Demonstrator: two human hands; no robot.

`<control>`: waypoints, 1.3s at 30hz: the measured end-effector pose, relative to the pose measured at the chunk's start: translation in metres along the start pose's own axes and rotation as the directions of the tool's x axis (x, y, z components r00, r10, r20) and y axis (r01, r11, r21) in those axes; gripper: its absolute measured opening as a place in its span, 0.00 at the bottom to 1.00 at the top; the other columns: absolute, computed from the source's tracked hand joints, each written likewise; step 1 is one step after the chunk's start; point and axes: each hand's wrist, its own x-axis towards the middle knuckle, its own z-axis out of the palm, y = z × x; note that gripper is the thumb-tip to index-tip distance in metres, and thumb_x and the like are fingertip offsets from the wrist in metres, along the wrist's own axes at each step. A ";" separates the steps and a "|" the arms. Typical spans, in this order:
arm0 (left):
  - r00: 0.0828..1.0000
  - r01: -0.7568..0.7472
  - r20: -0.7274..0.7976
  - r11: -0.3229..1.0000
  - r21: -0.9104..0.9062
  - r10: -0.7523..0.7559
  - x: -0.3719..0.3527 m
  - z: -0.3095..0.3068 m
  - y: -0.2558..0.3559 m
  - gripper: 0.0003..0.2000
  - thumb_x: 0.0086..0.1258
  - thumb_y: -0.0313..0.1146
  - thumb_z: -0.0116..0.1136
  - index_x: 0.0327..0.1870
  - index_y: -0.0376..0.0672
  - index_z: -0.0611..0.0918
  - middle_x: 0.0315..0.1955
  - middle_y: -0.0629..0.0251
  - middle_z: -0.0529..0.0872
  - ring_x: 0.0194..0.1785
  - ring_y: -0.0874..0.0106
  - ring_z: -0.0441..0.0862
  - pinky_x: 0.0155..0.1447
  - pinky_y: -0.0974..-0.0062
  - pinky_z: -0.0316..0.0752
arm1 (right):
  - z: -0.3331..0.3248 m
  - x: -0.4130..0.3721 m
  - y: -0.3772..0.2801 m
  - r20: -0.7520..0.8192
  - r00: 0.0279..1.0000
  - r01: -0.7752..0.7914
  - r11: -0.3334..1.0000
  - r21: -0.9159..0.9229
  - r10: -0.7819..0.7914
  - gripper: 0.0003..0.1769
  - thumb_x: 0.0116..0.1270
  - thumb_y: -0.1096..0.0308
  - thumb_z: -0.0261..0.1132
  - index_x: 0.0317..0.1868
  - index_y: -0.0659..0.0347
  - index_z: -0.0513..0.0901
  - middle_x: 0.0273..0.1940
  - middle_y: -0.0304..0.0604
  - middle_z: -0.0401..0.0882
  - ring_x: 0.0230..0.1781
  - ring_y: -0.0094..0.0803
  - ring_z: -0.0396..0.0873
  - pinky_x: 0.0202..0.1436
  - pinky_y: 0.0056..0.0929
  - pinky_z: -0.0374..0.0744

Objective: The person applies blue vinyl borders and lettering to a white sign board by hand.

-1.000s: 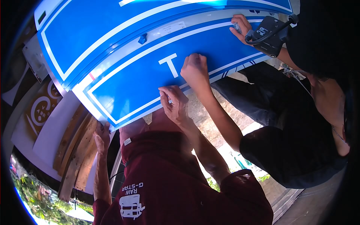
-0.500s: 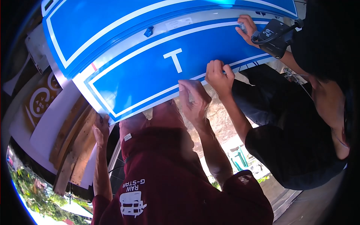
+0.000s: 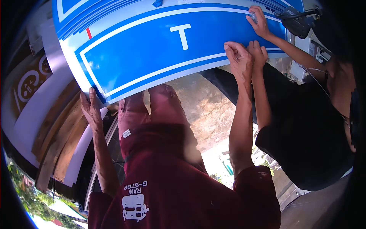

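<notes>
A blue sign sheet (image 3: 148,49) with a white border and a white letter T lies across the upper view. My left hand (image 3: 92,108) is at its lower left corner, fingers extended and apart, touching the edge. Over the sheet's lower right edge, my right hand (image 3: 240,59) is closed in a pinch; what its fingertips hold, if anything, is too small to tell. Right beside it is a co-worker's curled hand (image 3: 258,55). The co-worker's other hand (image 3: 260,24) holds a small clear crumpled thing at the sheet's upper right.
More blue sheets (image 3: 82,17) are stacked beyond, with a small blue piece (image 3: 157,3) on them. Wooden boards (image 3: 66,133) and a brown panel with white lettering (image 3: 30,82) stand at the left. A co-worker in black (image 3: 305,133) is close on the right.
My right hand has moved right along the sheet's edge, next to the co-worker's hand. My left hand shows further left and higher, its fingers straighter. The sheet appears higher in view.
</notes>
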 end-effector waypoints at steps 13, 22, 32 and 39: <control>1.000 0.009 -0.008 0.998 0.055 -0.009 0.006 0.006 0.005 0.52 0.52 0.67 0.75 0.67 0.28 0.74 0.55 0.44 0.84 0.61 0.54 0.80 0.71 0.56 0.70 | 0.025 0.045 -0.010 0.379 0.918 0.174 0.976 -0.129 -0.113 0.12 0.68 0.60 0.74 0.41 0.60 0.90 0.26 0.33 0.83 0.24 0.16 0.74 0.24 0.14 0.68; 0.994 -0.008 -0.108 0.992 0.128 0.021 0.007 0.009 -0.008 0.48 0.54 0.65 0.74 0.66 0.31 0.77 0.55 0.46 0.85 0.61 0.55 0.80 0.73 0.58 0.67 | 0.031 0.064 -0.050 0.489 0.864 -0.032 0.981 -0.190 0.123 0.10 0.61 0.67 0.75 0.29 0.66 0.86 0.21 0.37 0.80 0.19 0.22 0.74 0.22 0.25 0.70; 0.993 -0.035 -0.112 0.995 0.090 0.045 0.012 0.009 -0.012 0.52 0.48 0.70 0.74 0.64 0.30 0.77 0.51 0.44 0.86 0.58 0.52 0.83 0.72 0.54 0.70 | 0.032 0.066 -0.069 0.502 0.838 -0.099 0.963 -0.250 0.216 0.09 0.61 0.68 0.74 0.29 0.66 0.86 0.20 0.39 0.80 0.18 0.21 0.73 0.20 0.23 0.68; 0.994 -0.010 -0.105 0.998 0.062 0.017 0.011 0.010 -0.011 0.53 0.48 0.70 0.74 0.64 0.29 0.77 0.51 0.43 0.86 0.58 0.51 0.83 0.69 0.53 0.74 | 0.033 0.066 -0.068 0.521 0.825 -0.112 0.967 -0.227 0.218 0.10 0.63 0.68 0.74 0.29 0.65 0.85 0.20 0.38 0.80 0.17 0.20 0.72 0.19 0.22 0.68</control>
